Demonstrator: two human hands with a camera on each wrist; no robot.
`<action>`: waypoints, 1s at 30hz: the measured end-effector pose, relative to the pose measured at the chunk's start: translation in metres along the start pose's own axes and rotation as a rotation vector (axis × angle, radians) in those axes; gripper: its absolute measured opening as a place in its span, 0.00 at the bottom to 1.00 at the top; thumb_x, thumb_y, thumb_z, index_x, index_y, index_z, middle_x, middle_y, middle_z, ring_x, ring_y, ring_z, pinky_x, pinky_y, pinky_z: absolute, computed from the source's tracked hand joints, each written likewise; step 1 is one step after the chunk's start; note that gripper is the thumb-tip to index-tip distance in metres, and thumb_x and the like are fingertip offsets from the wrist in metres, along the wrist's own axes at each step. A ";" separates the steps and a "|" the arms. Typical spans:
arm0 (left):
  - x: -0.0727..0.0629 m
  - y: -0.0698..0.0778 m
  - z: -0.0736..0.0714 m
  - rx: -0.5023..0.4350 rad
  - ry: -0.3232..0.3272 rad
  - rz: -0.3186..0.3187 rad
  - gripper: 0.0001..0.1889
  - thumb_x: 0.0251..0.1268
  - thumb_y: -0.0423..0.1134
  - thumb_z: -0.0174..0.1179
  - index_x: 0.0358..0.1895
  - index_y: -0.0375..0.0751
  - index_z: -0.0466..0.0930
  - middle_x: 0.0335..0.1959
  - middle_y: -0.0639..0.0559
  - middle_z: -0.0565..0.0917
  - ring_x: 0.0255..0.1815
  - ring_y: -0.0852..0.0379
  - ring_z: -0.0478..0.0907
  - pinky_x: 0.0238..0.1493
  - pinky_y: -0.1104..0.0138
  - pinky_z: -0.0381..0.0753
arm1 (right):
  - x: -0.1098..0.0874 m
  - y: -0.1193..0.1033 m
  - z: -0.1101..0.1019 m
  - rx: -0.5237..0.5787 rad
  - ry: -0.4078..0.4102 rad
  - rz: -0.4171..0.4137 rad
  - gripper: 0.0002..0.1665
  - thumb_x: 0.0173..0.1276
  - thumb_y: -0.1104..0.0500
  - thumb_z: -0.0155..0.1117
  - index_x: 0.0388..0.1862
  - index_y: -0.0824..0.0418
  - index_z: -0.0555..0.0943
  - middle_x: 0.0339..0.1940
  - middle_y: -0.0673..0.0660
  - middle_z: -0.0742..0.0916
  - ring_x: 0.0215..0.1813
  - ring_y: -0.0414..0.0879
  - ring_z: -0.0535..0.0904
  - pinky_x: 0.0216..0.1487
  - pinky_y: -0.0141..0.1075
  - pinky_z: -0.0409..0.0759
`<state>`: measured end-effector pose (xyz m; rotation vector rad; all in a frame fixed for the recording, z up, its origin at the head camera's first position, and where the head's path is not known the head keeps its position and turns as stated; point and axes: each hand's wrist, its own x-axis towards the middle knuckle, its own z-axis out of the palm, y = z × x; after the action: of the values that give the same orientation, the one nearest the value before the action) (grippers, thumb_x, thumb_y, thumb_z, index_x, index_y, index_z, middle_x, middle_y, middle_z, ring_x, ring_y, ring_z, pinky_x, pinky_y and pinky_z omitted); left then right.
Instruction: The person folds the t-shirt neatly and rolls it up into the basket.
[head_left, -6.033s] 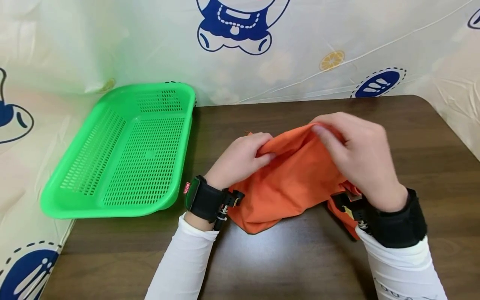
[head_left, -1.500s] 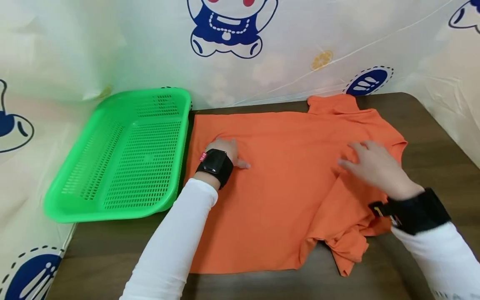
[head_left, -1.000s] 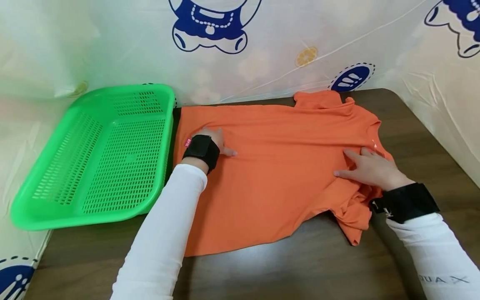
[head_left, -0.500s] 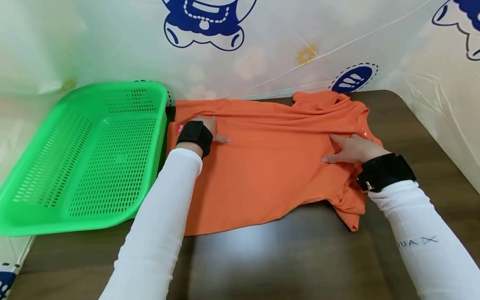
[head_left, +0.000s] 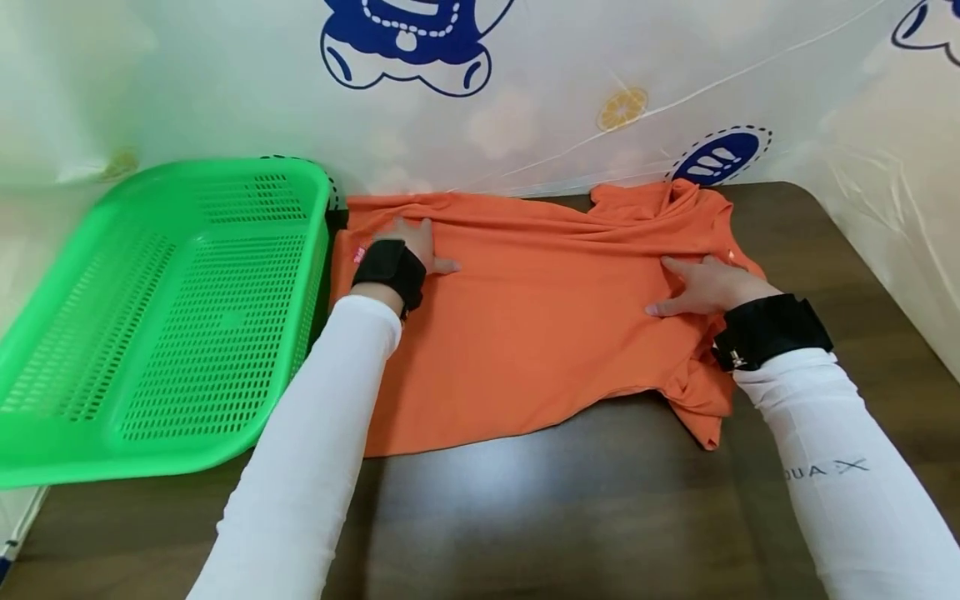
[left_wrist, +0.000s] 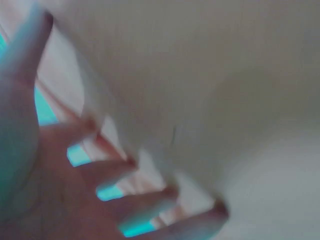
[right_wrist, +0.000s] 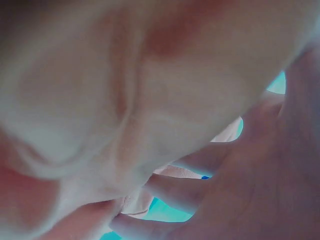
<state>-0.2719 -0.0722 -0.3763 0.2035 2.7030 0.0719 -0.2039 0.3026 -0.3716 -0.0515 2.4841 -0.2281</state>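
An orange shirt [head_left: 517,333] lies spread on the dark wooden table, its neck end to the right. Long creases run across its far side, and cloth is bunched near the right sleeve. My left hand [head_left: 416,242] rests on the shirt's left part with fingers spread. In the left wrist view, the fingertips [left_wrist: 172,192] touch the cloth along a fold. Toward the neck end, my right hand [head_left: 705,287] presses on the shirt, thumb and fingers apart. The right wrist view shows loose cloth [right_wrist: 75,100] rising in front of the palm, partly hiding the fingers.
A green perforated plastic basket [head_left: 296,333] stands to the left, close to the shirt's left edge. Behind the table [head_left: 555,517] hangs a pale printed plastic sheet [head_left: 525,50]. Bare tabletop shows in front of the shirt and to its right.
Earlier both hands held the shirt bunched; then it lay spread out flat. Since then both hands, on the cloth, have slid away from me, drawing the near edge along and creasing the far side.
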 end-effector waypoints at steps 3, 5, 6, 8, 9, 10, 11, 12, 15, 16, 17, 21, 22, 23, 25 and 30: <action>-0.014 0.015 0.007 -0.038 0.083 -0.049 0.44 0.58 0.63 0.46 0.70 0.46 0.35 0.69 0.35 0.39 0.65 0.30 0.45 0.55 0.38 0.52 | -0.006 0.005 -0.001 -0.012 0.004 -0.003 0.66 0.46 0.25 0.54 0.70 0.64 0.44 0.62 0.80 0.53 0.62 0.73 0.42 0.53 0.67 0.47; -0.018 0.026 0.013 -0.039 0.130 -0.060 0.39 0.64 0.58 0.43 0.70 0.50 0.33 0.70 0.39 0.36 0.66 0.30 0.40 0.52 0.34 0.49 | -0.010 0.008 -0.002 -0.008 0.011 0.003 0.65 0.46 0.25 0.55 0.70 0.65 0.44 0.62 0.80 0.53 0.62 0.74 0.42 0.53 0.67 0.47; -0.022 0.033 0.015 -0.021 0.145 -0.060 0.37 0.66 0.55 0.41 0.70 0.52 0.32 0.70 0.40 0.35 0.66 0.30 0.38 0.50 0.32 0.49 | -0.011 0.010 -0.002 -0.004 0.013 0.006 0.65 0.46 0.25 0.55 0.70 0.65 0.44 0.62 0.80 0.53 0.62 0.74 0.42 0.53 0.68 0.46; -0.032 0.049 0.020 0.020 0.177 -0.010 0.32 0.68 0.50 0.39 0.71 0.53 0.35 0.70 0.43 0.36 0.67 0.33 0.36 0.49 0.32 0.49 | -0.013 0.013 -0.003 0.001 0.014 0.010 0.65 0.46 0.25 0.55 0.69 0.65 0.44 0.62 0.80 0.53 0.62 0.74 0.41 0.53 0.68 0.46; -0.039 0.058 0.023 0.044 0.195 0.039 0.31 0.68 0.49 0.38 0.71 0.53 0.39 0.71 0.43 0.38 0.67 0.35 0.36 0.50 0.33 0.49 | -0.014 0.014 -0.003 0.002 0.018 0.012 0.65 0.46 0.25 0.54 0.69 0.65 0.43 0.62 0.80 0.53 0.62 0.74 0.41 0.53 0.68 0.46; -0.047 0.067 0.027 0.070 0.216 0.095 0.29 0.68 0.49 0.39 0.70 0.53 0.42 0.70 0.44 0.41 0.68 0.37 0.36 0.51 0.34 0.50 | -0.014 0.014 -0.003 0.007 0.022 0.015 0.65 0.47 0.26 0.55 0.69 0.65 0.43 0.62 0.80 0.52 0.62 0.74 0.41 0.53 0.68 0.46; -0.058 0.078 0.032 0.091 0.229 0.161 0.29 0.68 0.50 0.40 0.70 0.52 0.47 0.70 0.44 0.44 0.68 0.38 0.37 0.53 0.36 0.51 | -0.014 0.014 -0.002 0.018 0.024 0.016 0.65 0.47 0.26 0.55 0.69 0.65 0.43 0.63 0.79 0.52 0.62 0.74 0.41 0.53 0.68 0.45; -0.070 0.089 0.038 0.097 0.235 0.228 0.28 0.67 0.52 0.42 0.68 0.52 0.51 0.69 0.45 0.48 0.69 0.40 0.38 0.54 0.39 0.52 | -0.014 0.013 -0.001 0.019 0.030 0.016 0.65 0.47 0.26 0.55 0.69 0.66 0.44 0.63 0.79 0.52 0.62 0.74 0.41 0.53 0.68 0.45; -0.108 0.121 0.055 0.090 0.227 0.417 0.27 0.63 0.58 0.45 0.64 0.54 0.61 0.64 0.48 0.58 0.67 0.46 0.46 0.56 0.48 0.57 | -0.012 0.011 0.002 0.029 0.036 0.012 0.65 0.48 0.26 0.54 0.69 0.67 0.44 0.63 0.79 0.51 0.63 0.73 0.42 0.54 0.67 0.45; -0.119 0.131 0.060 0.084 0.220 0.466 0.27 0.63 0.59 0.44 0.63 0.54 0.62 0.62 0.49 0.61 0.65 0.48 0.50 0.55 0.51 0.60 | -0.012 0.010 0.003 0.027 0.041 0.012 0.65 0.48 0.26 0.54 0.69 0.68 0.44 0.63 0.79 0.51 0.63 0.73 0.43 0.54 0.67 0.46; -0.129 0.139 0.063 0.072 0.212 0.509 0.27 0.63 0.59 0.44 0.63 0.55 0.63 0.59 0.49 0.64 0.62 0.49 0.56 0.51 0.53 0.65 | -0.011 0.009 0.004 0.026 0.050 0.011 0.65 0.48 0.26 0.54 0.69 0.68 0.44 0.63 0.79 0.51 0.63 0.73 0.44 0.54 0.67 0.46; -0.153 0.162 0.070 0.066 0.196 0.584 0.26 0.61 0.60 0.46 0.61 0.56 0.65 0.52 0.53 0.70 0.50 0.55 0.68 0.37 0.60 0.73 | -0.012 0.006 0.007 0.025 0.077 0.033 0.64 0.49 0.25 0.52 0.69 0.67 0.44 0.64 0.79 0.50 0.62 0.73 0.46 0.54 0.67 0.47; -0.155 0.164 0.070 0.066 0.186 0.582 0.26 0.60 0.61 0.47 0.60 0.56 0.65 0.52 0.53 0.71 0.48 0.55 0.69 0.36 0.60 0.74 | -0.013 0.005 0.007 0.029 0.079 0.042 0.64 0.49 0.25 0.51 0.69 0.67 0.44 0.64 0.79 0.50 0.62 0.73 0.46 0.54 0.67 0.47; -0.155 0.166 0.070 0.069 0.174 0.573 0.27 0.59 0.61 0.48 0.60 0.56 0.66 0.52 0.54 0.71 0.48 0.55 0.70 0.36 0.60 0.74 | -0.014 0.004 0.007 0.035 0.077 0.045 0.64 0.50 0.25 0.50 0.69 0.67 0.43 0.64 0.79 0.49 0.62 0.73 0.45 0.54 0.67 0.47; -0.154 0.167 0.072 0.085 0.162 0.537 0.28 0.57 0.62 0.50 0.60 0.56 0.67 0.52 0.53 0.71 0.49 0.55 0.70 0.37 0.59 0.74 | -0.016 0.003 0.008 0.035 0.080 0.038 0.63 0.50 0.25 0.49 0.69 0.67 0.44 0.64 0.79 0.49 0.62 0.72 0.46 0.54 0.66 0.47; -0.146 0.162 0.077 0.127 0.182 0.461 0.29 0.54 0.62 0.53 0.59 0.55 0.68 0.50 0.51 0.70 0.47 0.52 0.69 0.33 0.56 0.74 | -0.019 0.011 0.009 0.120 0.096 -0.069 0.56 0.56 0.29 0.48 0.69 0.67 0.47 0.65 0.75 0.55 0.63 0.69 0.50 0.56 0.63 0.50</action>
<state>-0.0865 0.0672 -0.3730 0.8945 2.7835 0.0569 -0.1826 0.3134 -0.3694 -0.0781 2.5612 -0.4173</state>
